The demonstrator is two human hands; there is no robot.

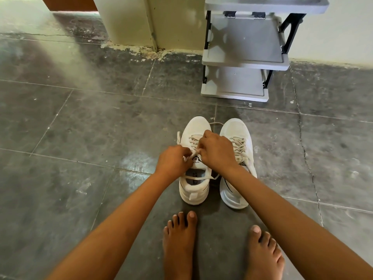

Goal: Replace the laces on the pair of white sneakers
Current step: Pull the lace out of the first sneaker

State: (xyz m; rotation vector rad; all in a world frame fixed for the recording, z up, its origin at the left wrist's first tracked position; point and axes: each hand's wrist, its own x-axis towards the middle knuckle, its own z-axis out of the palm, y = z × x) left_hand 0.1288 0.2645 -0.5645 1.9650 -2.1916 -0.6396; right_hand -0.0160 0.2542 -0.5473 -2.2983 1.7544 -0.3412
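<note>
The left sneaker (198, 124) and right sneaker (235, 128) stood side by side on the tiled floor (84, 126), toes toward 12 o'clock. Over the left one's tongue, the left hand (173, 160), from 9 o'clock, and the right hand (217, 150), from 3 o'clock, each pinched its lace (194, 137). A grey rack (245, 57) stood at 1 o'clock

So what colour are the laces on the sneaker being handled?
Cream-beige laces, duller than the white sneaker; the head view shows them best.
</note>
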